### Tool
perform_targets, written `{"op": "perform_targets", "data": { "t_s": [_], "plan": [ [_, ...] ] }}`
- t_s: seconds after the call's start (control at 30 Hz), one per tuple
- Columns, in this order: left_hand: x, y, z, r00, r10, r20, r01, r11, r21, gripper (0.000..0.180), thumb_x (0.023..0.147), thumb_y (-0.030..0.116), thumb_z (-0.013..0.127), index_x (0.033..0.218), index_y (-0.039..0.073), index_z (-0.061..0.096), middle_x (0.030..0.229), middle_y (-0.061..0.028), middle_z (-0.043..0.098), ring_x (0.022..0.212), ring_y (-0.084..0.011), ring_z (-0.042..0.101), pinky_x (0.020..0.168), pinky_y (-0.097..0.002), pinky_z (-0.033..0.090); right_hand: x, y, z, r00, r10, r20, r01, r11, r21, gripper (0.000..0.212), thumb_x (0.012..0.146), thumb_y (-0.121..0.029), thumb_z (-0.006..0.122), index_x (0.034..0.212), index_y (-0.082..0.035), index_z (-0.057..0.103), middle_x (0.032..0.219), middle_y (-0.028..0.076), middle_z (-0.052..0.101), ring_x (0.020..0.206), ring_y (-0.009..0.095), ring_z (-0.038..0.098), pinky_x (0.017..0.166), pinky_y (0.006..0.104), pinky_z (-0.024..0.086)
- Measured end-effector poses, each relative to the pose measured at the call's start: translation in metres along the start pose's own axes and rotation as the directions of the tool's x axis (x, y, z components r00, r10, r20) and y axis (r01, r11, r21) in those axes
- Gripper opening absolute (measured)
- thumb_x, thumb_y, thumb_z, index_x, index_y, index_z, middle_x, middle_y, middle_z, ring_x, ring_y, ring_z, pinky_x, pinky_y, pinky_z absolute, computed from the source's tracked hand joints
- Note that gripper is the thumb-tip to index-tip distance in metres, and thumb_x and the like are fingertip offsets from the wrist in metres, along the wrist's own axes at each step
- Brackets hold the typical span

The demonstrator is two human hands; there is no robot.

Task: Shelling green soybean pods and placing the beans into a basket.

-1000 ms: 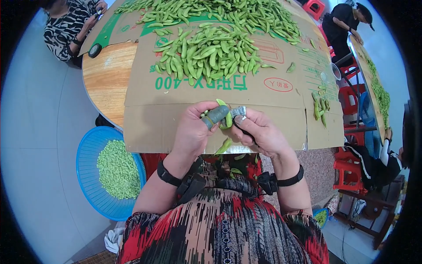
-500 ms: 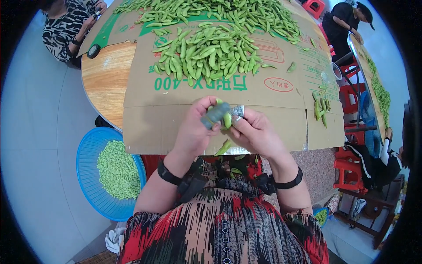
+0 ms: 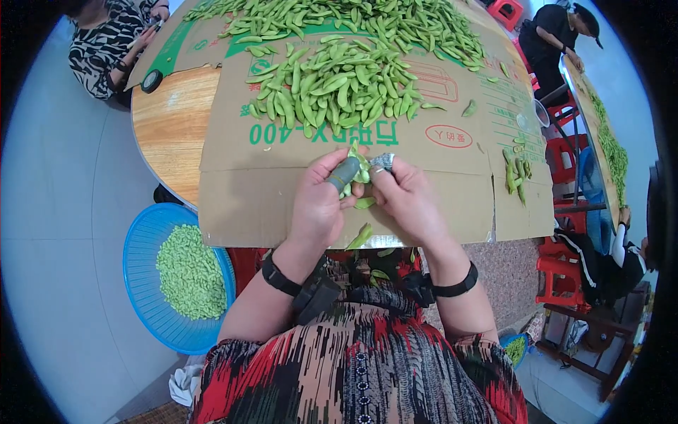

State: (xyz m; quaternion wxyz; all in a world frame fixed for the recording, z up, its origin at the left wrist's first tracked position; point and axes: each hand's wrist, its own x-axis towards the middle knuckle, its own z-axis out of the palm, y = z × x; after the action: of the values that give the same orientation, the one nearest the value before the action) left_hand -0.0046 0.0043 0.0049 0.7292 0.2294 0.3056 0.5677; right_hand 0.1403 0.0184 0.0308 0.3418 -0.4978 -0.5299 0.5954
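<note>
Over the near part of the cardboard, my left hand (image 3: 321, 200) is closed on a green soybean pod (image 3: 359, 170), with a dark grey-green cover on the thumb. Opposite it, my right hand (image 3: 407, 196) pinches the same pod, a patterned grey wrap on one of its digits. The pod looks split, with pale green showing inside. Below the hands, another pod (image 3: 361, 237) lies at the cardboard's near edge. Ahead of both hands a heap of whole pods (image 3: 339, 88) rests on the cardboard (image 3: 261, 201).
To my left stands a blue basket (image 3: 134, 279) holding shelled beans (image 3: 189, 272). A larger pile of pods (image 3: 395, 21) covers the far side, and a few darker pods (image 3: 515, 173) lie at the right. Other people work at the far left and at a right-hand table (image 3: 590, 120).
The pod between my hands now looks opened, with pale green showing. My right hand has turned slightly, and the left thumb is now pressed along the pod.
</note>
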Motion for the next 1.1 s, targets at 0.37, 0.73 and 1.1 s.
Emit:
{"op": "perform_targets", "data": {
  "t_s": [0.37,0.73,1.1],
  "plan": [
    [0.0,-0.004,0.002,0.991,0.079,-0.111,-0.089,0.992,-0.093,0.036,0.084,-0.007,0.05,0.118,0.002,0.055,0.087,-0.0026,0.058,0.061,-0.005,0.045,0.049,-0.0155,0.035,0.001,-0.001,0.005,0.984,-0.175,-0.018,0.175,0.985,-0.008,0.013,0.084,-0.012,0.054,0.075,-0.003,0.054,0.056,-0.001,0.05,0.047,0.007,0.042,0.045,0.0233,0.036],
    [-0.013,0.002,0.008,0.858,0.454,0.241,-0.443,0.415,0.795,0.038,0.076,-0.001,0.06,0.114,0.006,0.06,0.079,-0.0066,0.06,0.074,-0.0157,0.06,0.069,-0.0274,0.048,0.003,-0.004,-0.009,0.996,0.04,0.076,-0.063,0.94,0.335,0.013,0.09,-0.018,0.054,0.088,-0.005,0.056,0.061,-0.005,0.045,0.049,0.002,0.037,0.043,0.0172,0.03],
    [-0.032,0.011,-0.018,0.888,0.454,-0.075,-0.375,0.808,0.454,0.023,0.08,-0.003,0.053,0.101,0.007,0.054,0.088,-0.0028,0.059,0.072,-0.0079,0.055,0.056,-0.0207,0.044,0.002,-0.018,0.011,0.998,-0.06,-0.001,0.052,0.854,0.518,0.012,0.092,-0.016,0.051,0.085,-0.007,0.053,0.059,-0.005,0.044,0.047,0.002,0.037,0.042,0.0173,0.027]
  ]
}}
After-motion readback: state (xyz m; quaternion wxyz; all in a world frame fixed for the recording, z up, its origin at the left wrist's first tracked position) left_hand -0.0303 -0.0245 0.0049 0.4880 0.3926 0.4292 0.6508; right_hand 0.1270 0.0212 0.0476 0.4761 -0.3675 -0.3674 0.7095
